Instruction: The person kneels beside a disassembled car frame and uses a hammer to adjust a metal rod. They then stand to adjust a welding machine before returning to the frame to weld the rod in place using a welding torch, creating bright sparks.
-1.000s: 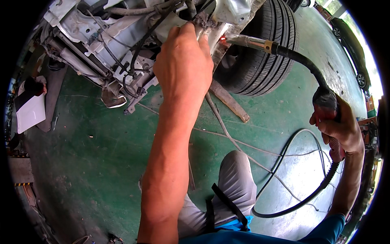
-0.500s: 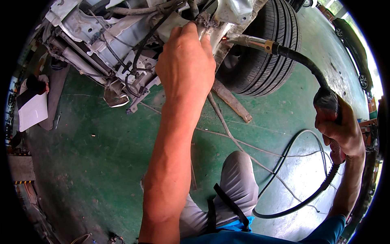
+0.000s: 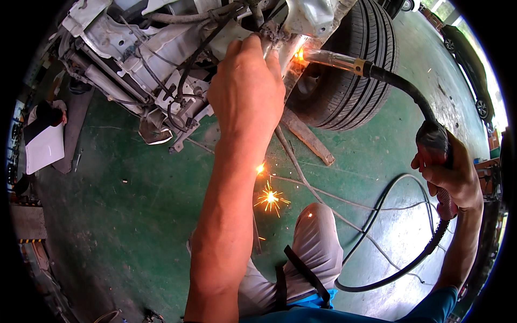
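Note:
My right hand (image 3: 456,175) is wrapped round the red and black handle of a welding torch (image 3: 397,76). The torch's curved neck reaches left, and its metal nozzle points at a car's frame rail (image 3: 293,75), where a bright orange glow burns at the tip. Close to that glow, my left hand (image 3: 245,89) is closed on a metal part (image 3: 272,54) at the rail; its fingertips are partly hidden. Sparks (image 3: 270,199) fly above the green floor beside my left forearm.
A tyre (image 3: 363,64) stands right of the rail, beneath the torch neck. The car's stripped front (image 3: 145,43), with hanging wires, fills the upper left. A wooden strip (image 3: 308,135) and the looped torch cable (image 3: 371,220) lie on the floor near my bent knee (image 3: 316,231).
A bright orange glow has flared at the torch tip, and sparks have appeared below, near my forearm and knee. Both hands stay nearly where they were.

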The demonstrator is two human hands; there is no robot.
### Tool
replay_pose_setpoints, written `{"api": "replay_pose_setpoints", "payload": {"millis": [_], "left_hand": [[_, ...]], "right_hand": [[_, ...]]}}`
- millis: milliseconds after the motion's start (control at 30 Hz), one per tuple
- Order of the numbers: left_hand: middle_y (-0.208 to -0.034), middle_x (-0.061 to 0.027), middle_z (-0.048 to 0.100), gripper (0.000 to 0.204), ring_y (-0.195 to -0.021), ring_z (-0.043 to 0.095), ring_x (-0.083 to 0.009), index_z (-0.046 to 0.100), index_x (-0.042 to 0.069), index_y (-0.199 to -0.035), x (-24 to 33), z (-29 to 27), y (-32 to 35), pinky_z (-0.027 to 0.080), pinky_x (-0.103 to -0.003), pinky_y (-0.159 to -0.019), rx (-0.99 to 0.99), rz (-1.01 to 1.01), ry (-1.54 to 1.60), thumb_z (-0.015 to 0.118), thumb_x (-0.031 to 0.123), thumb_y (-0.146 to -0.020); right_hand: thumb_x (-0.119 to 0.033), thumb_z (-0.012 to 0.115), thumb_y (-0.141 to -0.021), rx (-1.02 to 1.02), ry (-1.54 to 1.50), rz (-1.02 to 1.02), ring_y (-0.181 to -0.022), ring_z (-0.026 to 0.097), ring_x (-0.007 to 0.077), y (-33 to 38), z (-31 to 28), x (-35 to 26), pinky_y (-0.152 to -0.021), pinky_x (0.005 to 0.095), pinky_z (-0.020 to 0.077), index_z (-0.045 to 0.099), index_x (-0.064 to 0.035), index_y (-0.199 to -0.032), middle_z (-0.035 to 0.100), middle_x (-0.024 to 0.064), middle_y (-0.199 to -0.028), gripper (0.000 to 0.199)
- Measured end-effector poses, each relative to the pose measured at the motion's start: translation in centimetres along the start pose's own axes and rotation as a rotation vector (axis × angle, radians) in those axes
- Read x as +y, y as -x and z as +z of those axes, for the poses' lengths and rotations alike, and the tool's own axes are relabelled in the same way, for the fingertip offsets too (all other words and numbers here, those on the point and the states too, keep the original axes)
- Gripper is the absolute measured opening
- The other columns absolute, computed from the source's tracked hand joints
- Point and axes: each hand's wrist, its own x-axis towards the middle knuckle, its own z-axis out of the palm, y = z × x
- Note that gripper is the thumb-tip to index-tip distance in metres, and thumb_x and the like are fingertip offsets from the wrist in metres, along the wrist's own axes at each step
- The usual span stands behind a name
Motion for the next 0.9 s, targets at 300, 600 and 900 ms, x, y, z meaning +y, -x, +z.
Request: {"api": "replay_pose_setpoints", "payload": {"millis": [300, 600, 900], "left_hand": [[-0.099, -0.0165, 0.065, 0.02, -0.09, 0.066, -0.04, 0.062, 0.0, -0.099, 0.0, 0.0, 0.0, 0.053, -0.05, -0.075, -0.006, -0.008, 0.006, 0.066, 0.018, -0.09], [-0.098, -0.0167, 0.065, 0.019, -0.089, 0.067, -0.0402, 0.062, 0.0, -0.098, 0.0, -0.1, 0.0, 0.053, -0.05, -0.074, 0.004, 0.002, 0.017, 0.066, 0.017, -0.09], [-0.099, -0.018, 0.065, 0.021, -0.088, 0.067, -0.04, 0.063, 0.001, -0.1, 0.1, -0.4, 0.0, 0.054, -0.05, -0.073, -0.085, -0.067, 0.044, 0.067, 0.017, -0.087]], "right_hand": [[0.002, 0.067, -0.072, 0.008, -0.036, 0.05, -0.054, 0.058, 0.0123, -0.3, 0.4, -0.4, -0.046, 0.0262, 0.0495, 0.054, 0.0053, -0.116, 0.067, 0.0129, -0.087, 0.047], [0.001, 0.068, -0.073, 0.003, 0.001, 0.025, -0.052, 0.057, 0.0115, -0.3, 0.6, -0.6, -0.046, 0.0256, 0.0488, 0.055, 0.0047, -0.111, 0.066, 0.0104, -0.082, 0.041], [-0.008, 0.069, -0.075, 0.04, 0.002, -0.09, -0.05, 0.055, 0.0102, -0.3, 0.4, 0.4, -0.044, 0.0252, 0.0438, 0.057, 0.0033, -0.107, 0.059, 0.0044, -0.072, 0.036]]}}
